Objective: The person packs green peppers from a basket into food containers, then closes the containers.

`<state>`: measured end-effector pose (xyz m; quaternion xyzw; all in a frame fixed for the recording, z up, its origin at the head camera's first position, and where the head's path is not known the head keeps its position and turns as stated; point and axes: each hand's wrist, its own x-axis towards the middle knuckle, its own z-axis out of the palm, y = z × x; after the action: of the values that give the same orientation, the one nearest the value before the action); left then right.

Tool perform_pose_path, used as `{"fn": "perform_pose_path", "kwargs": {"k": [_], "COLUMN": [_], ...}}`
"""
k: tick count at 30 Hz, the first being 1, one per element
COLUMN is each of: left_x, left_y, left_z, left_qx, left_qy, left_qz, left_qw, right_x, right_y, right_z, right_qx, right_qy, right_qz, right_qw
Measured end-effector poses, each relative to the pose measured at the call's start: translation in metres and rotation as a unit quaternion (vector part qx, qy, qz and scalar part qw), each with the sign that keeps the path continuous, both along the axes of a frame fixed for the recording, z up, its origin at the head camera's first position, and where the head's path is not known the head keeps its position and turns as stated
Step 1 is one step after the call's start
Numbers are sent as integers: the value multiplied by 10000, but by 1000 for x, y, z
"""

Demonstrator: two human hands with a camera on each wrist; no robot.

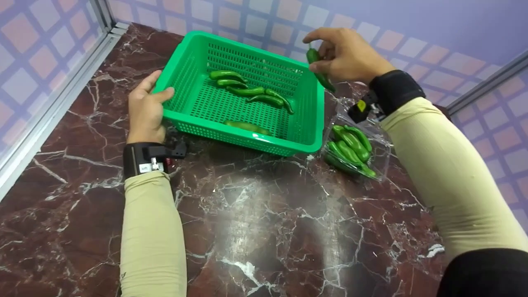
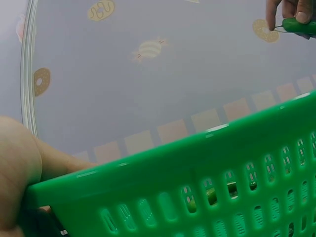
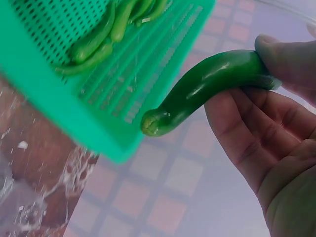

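A green plastic basket [image 1: 198, 119] with slotted walls sits tilted on the marbled surface. My left hand [image 1: 146, 107] grips its left rim, thumb over the inner side. Several green peppers [image 1: 267, 99] lie on the basket floor, most toward the back wall. Above the basket's back right corner, my right hand [image 1: 348, 55] pinches one green pepper [image 3: 207, 81] between thumb and fingers. That pepper is curved and glossy, and one end sticks out toward the basket in the right wrist view.
Right of the basket lies a clear plastic package [image 1: 383, 159] with several more green peppers [image 1: 350, 144] in it. A wall with a checkered pattern [image 1: 258, 24] rises close behind the basket. Metal frame edges [image 1: 62, 107] run along the left side.
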<state>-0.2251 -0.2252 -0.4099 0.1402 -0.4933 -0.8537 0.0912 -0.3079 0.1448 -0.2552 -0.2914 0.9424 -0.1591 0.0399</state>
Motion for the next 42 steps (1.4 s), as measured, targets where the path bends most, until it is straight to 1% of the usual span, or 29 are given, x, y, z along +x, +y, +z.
{"fn": "perform_pose_path", "kwargs": {"k": [3, 5, 7, 12, 14, 16, 19, 21, 25, 30, 32, 34, 39, 42], "left_x": [1, 1, 1, 0, -1, -1, -1, -1, 0, 1, 1, 1, 0, 0], "left_y": [-4, -5, -6, -8, -8, -9, -8, -8, -9, -9, -9, -9, -10, -10], "left_z": [-1, -1, -1, 0, 0, 0, -1, -1, -1, 0, 0, 0, 0, -1], "left_qx": [9, 101, 163, 213, 191, 172, 189, 192, 166, 79, 83, 93, 164, 261], "left_qy": [3, 12, 13, 10, 6, 1, -20, -34, -9, 19, 16, 21, 52, 72], "left_qz": [53, 84, 97, 124, 139, 129, 109, 108, 118, 117, 113, 109, 92, 77], "left_qw": [10000, 9999, 9998, 9997, 9997, 9998, 9998, 9998, 9998, 9999, 9999, 9999, 9998, 9996], "right_x": [0, 1, 2, 7, 9, 11, 17, 21, 30, 48, 54, 60, 68, 70], "right_y": [13, 22, 31, 51, 59, 67, 80, 89, 110, 141, 152, 161, 170, 173], "right_z": [1, 0, -2, -6, -8, -11, -14, -17, -27, -52, -62, -71, -91, -100], "right_qx": [-42, -103, -218, -564, -601, -671, -827, -928, -896, -821, -773, -872, -1140, -1163], "right_qy": [-136, -224, -420, -694, -693, -841, -1260, -1614, -1960, -2078, -2067, -2197, -2502, -2543], "right_qz": [-245, -409, -599, -844, -911, -1062, -1345, -1565, -1956, -2389, -2511, -2700, -3023, -3091], "right_qw": [9996, 9989, 9971, 9924, 9916, 9885, 9794, 9700, 9567, 9450, 9425, 9334, 9127, 9090]}}
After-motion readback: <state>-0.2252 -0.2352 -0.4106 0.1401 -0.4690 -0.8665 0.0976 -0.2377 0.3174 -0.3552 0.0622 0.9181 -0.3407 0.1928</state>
